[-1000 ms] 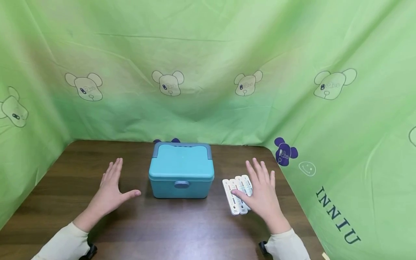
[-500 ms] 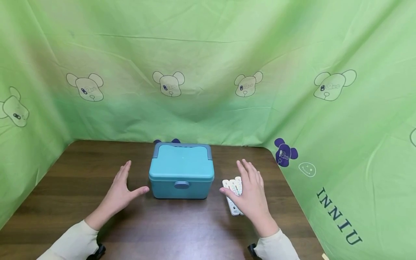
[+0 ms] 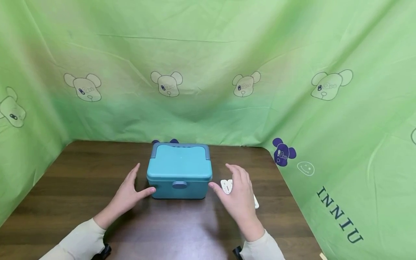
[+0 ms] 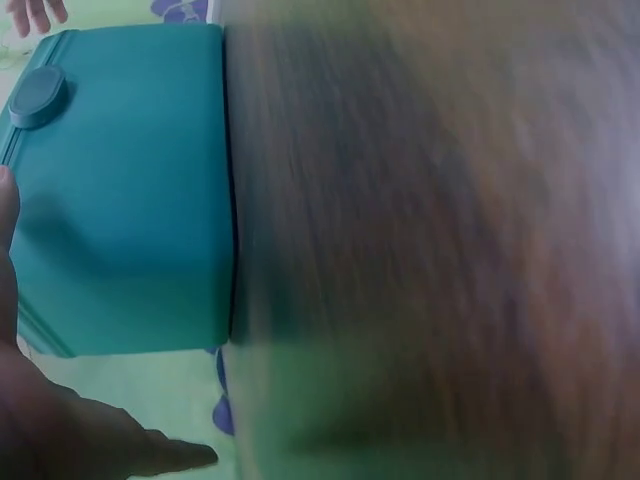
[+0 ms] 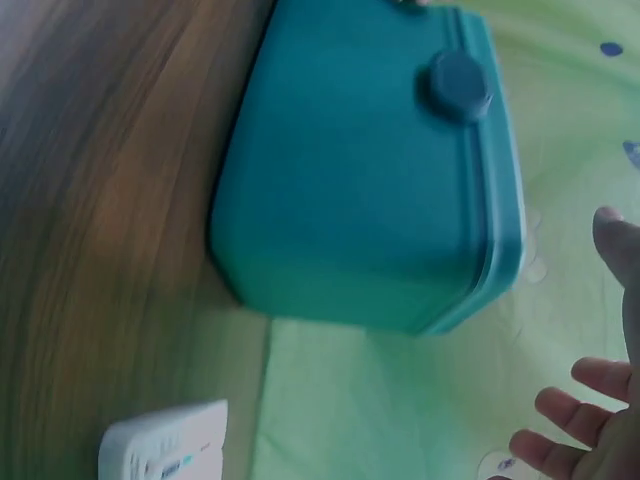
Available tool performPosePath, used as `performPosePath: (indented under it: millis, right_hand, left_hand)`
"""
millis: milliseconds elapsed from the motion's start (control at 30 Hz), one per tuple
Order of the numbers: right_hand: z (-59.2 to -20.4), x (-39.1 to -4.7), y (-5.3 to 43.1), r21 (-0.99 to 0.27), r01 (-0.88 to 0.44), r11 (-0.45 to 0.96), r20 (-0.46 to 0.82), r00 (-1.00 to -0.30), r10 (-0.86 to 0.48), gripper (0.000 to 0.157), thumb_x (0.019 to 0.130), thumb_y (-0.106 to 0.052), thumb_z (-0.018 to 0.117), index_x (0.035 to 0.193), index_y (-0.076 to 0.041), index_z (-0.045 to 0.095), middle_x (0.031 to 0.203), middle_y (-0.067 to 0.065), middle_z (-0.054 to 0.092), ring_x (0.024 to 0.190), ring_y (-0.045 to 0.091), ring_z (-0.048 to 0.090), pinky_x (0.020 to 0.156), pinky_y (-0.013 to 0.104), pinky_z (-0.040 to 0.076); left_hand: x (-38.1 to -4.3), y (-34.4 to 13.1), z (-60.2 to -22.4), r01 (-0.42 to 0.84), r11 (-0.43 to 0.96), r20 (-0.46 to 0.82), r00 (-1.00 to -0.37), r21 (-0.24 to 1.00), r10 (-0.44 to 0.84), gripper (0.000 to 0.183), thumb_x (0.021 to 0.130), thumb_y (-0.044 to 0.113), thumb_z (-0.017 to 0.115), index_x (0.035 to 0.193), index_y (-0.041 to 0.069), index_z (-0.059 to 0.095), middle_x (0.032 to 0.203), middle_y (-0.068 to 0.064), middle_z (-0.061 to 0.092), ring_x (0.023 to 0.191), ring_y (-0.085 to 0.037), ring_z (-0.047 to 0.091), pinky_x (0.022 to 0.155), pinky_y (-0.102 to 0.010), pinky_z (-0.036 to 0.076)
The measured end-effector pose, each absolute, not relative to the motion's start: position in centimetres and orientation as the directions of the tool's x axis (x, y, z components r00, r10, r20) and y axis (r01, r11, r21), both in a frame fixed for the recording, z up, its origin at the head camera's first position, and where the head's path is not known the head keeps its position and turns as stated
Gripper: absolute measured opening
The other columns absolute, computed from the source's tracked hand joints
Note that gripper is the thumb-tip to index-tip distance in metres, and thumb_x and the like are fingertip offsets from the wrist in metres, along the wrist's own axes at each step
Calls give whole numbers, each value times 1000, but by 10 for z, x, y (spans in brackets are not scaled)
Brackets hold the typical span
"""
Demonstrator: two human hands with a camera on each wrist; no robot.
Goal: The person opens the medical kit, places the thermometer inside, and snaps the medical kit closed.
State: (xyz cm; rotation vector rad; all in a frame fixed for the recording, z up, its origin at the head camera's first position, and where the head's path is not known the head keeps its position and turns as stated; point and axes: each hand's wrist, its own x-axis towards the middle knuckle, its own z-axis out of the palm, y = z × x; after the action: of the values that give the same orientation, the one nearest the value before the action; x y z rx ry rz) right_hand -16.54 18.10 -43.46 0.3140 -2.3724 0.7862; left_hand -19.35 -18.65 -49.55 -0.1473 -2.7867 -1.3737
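A teal lidded box [image 3: 178, 164] with a blue-grey handle frame and an oval front latch [image 3: 179, 185] stands closed on the wooden table. My left hand [image 3: 127, 193] is at its left side, thumb held apart from the fingers, the thumb tip overlapping the box's lower left corner in the head view. On the other side my right hand [image 3: 238, 196] is spread likewise, its thumb tip right at the box's right edge. Neither hand holds anything. Below the right hand lie white flat strips with printed markings [image 3: 226, 186], mostly hidden by that hand.
The brown wooden table [image 3: 175, 231] carries the box and strips. A green curtain [image 3: 201, 47] printed with bear faces hangs behind and along both sides. A small pale object [image 3: 323, 256] shows at the table's right front edge.
Both hands have moved inward toward the box from its two sides. The right hand now covers more of the white strips. The box has stayed in place, closed.
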Motion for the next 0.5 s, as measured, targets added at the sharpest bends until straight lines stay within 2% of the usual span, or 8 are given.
performPosePath:
  millis: [267, 500]
  right_hand:
    - [-434, -155, 161, -521, -382, 763, 605, -796, 15, 72, 76, -45, 90, 131, -8, 62, 124, 6, 64, 117, 25, 60, 101, 41, 49]
    - [-437, -146, 134, -559, -385, 735, 606, -794, 45, 60, 72, -40, 94, 117, -9, 69, 107, 1, 70, 103, 19, 66, 89, 38, 56]
  left_hand:
    - [-192, -175, -497, 102, 546, 80, -995, 832, 64, 115, 84, 59, 79, 165, 9, 15, 167, -22, 23, 152, -46, 25, 113, -72, 32]
    - [-196, -166, -500, 143, 489, 117, -990, 860, 84, 114, 84, 56, 81, 164, 7, 17, 166, -21, 26, 151, -43, 29, 115, -65, 36]
